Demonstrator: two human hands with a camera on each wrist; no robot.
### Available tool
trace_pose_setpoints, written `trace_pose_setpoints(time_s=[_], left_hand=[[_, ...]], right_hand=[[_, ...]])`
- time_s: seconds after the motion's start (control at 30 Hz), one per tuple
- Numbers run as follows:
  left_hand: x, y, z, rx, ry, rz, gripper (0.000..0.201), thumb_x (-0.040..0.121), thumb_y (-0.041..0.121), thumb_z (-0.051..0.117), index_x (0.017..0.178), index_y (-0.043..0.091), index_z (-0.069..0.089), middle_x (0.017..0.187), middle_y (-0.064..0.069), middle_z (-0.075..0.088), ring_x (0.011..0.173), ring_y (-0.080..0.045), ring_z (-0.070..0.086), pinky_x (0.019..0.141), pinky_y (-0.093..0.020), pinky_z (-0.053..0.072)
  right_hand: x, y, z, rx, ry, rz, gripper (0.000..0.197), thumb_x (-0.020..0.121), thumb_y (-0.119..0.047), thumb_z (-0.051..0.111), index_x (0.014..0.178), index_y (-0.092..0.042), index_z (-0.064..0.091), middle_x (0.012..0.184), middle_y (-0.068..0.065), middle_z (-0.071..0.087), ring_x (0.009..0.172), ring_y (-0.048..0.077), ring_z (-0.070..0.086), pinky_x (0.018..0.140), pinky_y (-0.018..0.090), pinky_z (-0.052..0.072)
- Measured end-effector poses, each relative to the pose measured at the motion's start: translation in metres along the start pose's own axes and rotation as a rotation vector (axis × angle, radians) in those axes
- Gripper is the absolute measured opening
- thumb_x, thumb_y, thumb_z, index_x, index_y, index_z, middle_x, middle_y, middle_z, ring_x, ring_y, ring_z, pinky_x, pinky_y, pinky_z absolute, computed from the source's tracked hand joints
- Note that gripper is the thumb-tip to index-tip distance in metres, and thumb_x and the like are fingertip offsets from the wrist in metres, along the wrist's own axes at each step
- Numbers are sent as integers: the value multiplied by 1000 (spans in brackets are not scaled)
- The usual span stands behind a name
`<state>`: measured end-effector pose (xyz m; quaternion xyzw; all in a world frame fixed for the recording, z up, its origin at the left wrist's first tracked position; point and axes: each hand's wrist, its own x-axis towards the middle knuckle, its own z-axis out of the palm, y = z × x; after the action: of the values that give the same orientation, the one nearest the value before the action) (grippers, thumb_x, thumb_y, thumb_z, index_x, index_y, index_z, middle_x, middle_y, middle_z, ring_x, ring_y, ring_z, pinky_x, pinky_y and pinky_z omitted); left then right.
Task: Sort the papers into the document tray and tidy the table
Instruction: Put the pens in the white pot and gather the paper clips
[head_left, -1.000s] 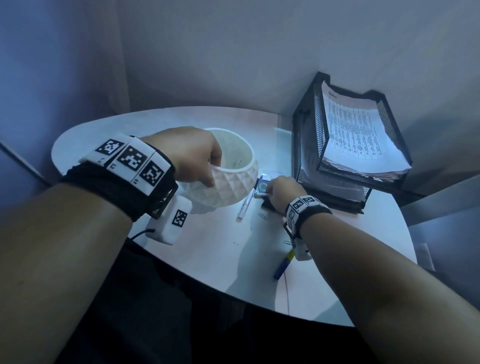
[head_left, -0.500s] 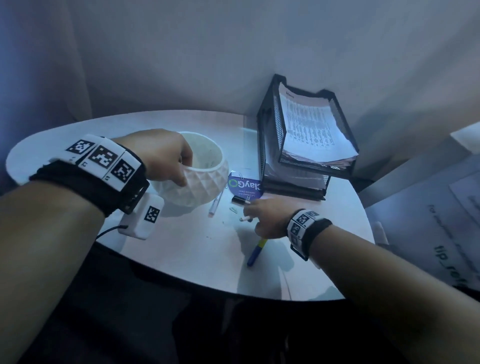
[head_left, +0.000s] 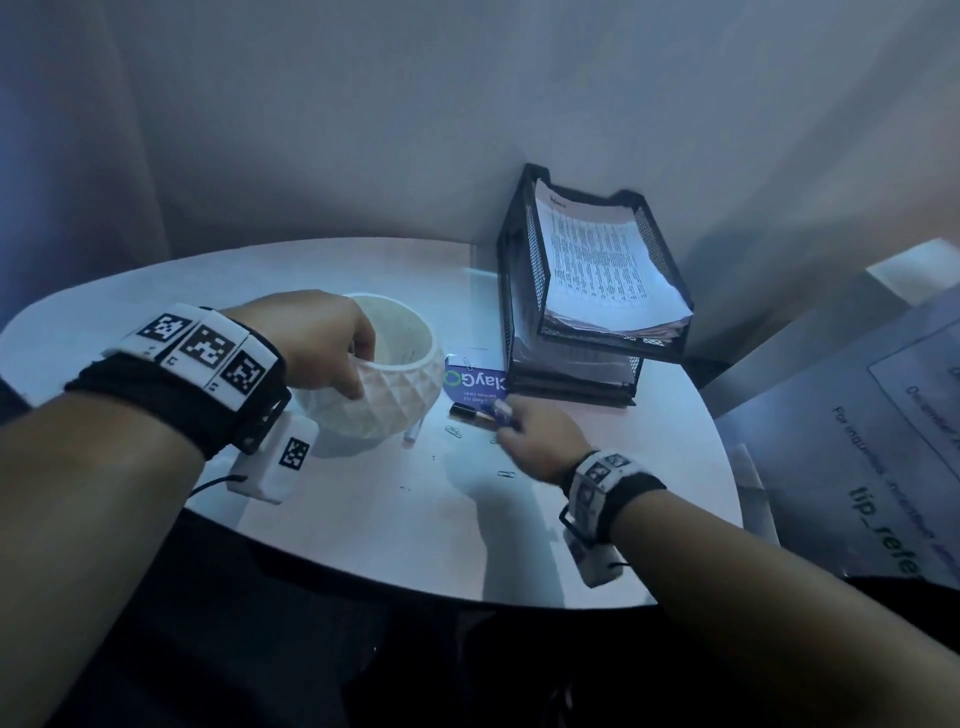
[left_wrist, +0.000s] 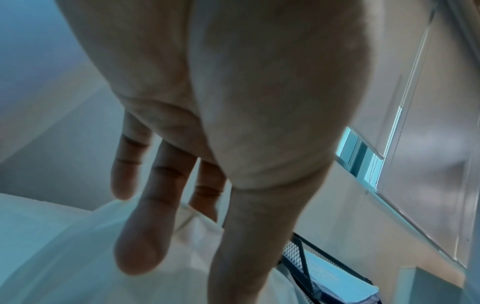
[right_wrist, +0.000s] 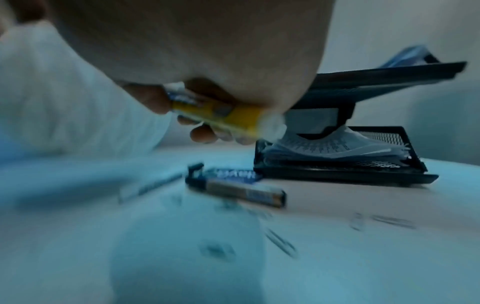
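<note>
My left hand (head_left: 353, 364) grips the rim of a white faceted bowl (head_left: 395, 400) at the table's middle, thumb outside and fingers (left_wrist: 141, 246) over the edge. To the bowl's right, my right hand (head_left: 511, 426) holds a yellow-and-blue pen (right_wrist: 215, 117) just above the table. A black two-tier mesh document tray (head_left: 519, 291) stands at the back right, with printed papers (head_left: 597, 260) in its top tier and more sheets (right_wrist: 324, 148) in the lower one.
A dark marker (head_left: 470, 414) and a blue printed card (head_left: 475, 384) lie between bowl and tray. A white pen (head_left: 413, 434) lies against the bowl's base. Paper clips (head_left: 453, 431) are scattered near my right hand. The white table's front edge (head_left: 415, 587) is close.
The yellow-and-blue pen that lay near the front edge is now in my right hand, lifted off the table and brought beside the dark marker. My left hand stays on the bowl.
</note>
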<state>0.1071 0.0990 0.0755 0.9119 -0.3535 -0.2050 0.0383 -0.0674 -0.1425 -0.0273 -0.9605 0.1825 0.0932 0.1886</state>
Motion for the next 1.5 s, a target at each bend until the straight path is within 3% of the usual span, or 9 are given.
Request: trace_pose_setpoints(time_s=[0.1,0.2,0.37,0.5,0.7,0.97,1.2,1.3,1.5], left_hand=[[0,1,-1,-2,2,6,19,78,41,85,87,38,68,82,22,58,76,1,52,58,-26,38],[-2,5,-1,-3,1,25,22,78,41,85,86,39,64,80,22,55,74,1,50,57,-26,36],[-7,15,3,24,-1,56,23,79,42,84,93,41,66,81,20,53,81,-11,57,62,-28,40],[-10,20,4,40,-1,100,27,81,44,82,104,43,68,81,19,51,88,-16,59,65,-30,41],[-11,14,-1,45,43,96,23,80,44,80,99,44,66,84,15,56,89,-17,61,64,-30,41],[-8,4,-6,-1,69,39,21,78,42,83,88,40,64,87,13,62,89,-18,62,65,-30,41],[-5,-7,-10,-56,98,-10,22,77,40,83,96,37,72,89,13,64,89,-17,62,67,-30,42],[-3,-11,-10,-65,111,-25,22,76,41,83,95,38,73,87,14,65,87,-16,62,64,-30,41],[0,-15,-12,-83,164,-56,18,78,39,81,92,39,70,86,13,62,88,-21,62,65,-31,41]], right_hand=[[18,-24,-32,539,201,93,26,81,-27,48,96,-7,56,84,9,62,70,24,56,70,47,54],[35,-61,-65,947,301,71,14,92,4,47,97,-9,49,75,7,50,59,18,48,60,34,49],[51,-122,-83,1289,379,-7,23,94,14,41,97,-9,47,72,8,52,60,21,54,65,36,52],[47,-153,-66,1386,279,-6,23,93,14,43,92,-8,49,72,9,52,61,22,54,69,39,50],[47,-146,-50,1322,269,20,20,89,8,55,91,-11,60,75,9,66,78,28,67,83,41,51],[69,-82,-47,1236,417,208,11,99,-11,54,94,-8,63,85,6,68,87,24,64,84,42,52],[67,-21,10,39,12,257,26,91,-20,60,112,-25,75,117,0,74,109,23,69,97,33,55],[64,-12,24,-132,-52,222,36,88,-25,61,123,-27,70,130,2,64,120,26,62,99,34,50],[70,-9,29,-311,-147,156,28,82,-21,62,108,-23,71,113,6,66,108,30,64,90,36,55]])
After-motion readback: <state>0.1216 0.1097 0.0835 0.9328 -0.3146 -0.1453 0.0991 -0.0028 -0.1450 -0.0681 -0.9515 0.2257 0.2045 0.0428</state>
